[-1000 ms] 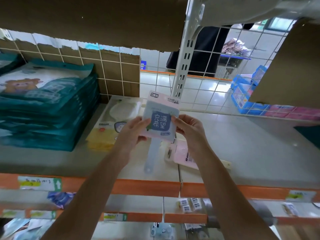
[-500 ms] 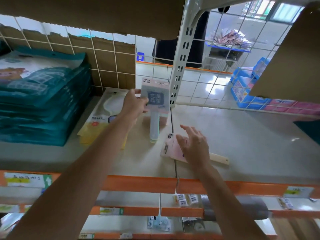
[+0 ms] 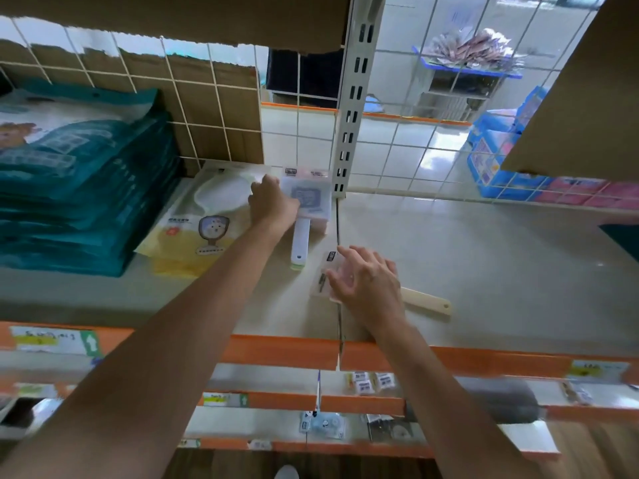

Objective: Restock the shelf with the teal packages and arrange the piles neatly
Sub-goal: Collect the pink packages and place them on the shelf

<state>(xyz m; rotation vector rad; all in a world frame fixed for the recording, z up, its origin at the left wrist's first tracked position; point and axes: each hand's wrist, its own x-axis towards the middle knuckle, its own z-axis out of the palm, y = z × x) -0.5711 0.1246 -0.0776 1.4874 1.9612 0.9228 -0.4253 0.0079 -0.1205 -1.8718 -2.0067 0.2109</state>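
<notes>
From the head camera, your left hand [image 3: 273, 202] is reached to the back of the shelf [image 3: 484, 271], just left of the upright post [image 3: 349, 133]. Its fingers are curled round the left edge of a pale handled pack [image 3: 309, 198]. The pack seems to sit on others of its kind, its white handle [image 3: 300, 242] pointing toward the front edge. Gripping the side rather than the top lets you square the pack on that small pile.

Your right hand [image 3: 366, 285] is nearer the front edge, fingers spread and relaxed, clasping nothing. It lies over a loose pink pack [image 3: 326, 271] whose cream handle [image 3: 427, 301] juts out to the right. I can't tell whether the palm touches the pack or hovers just above it. It looks placed to take that pack next.

The teal packages [image 3: 79, 188] are stacked high at the left end of the shelf, against the wire grid [image 3: 214, 108], and neither hand is near them. The yellow fan packs [image 3: 193, 233] lie between that stack and your left hand. My reading is that you are tidying neighbouring stock, and the teal restocking is not in hand at this moment.
</notes>
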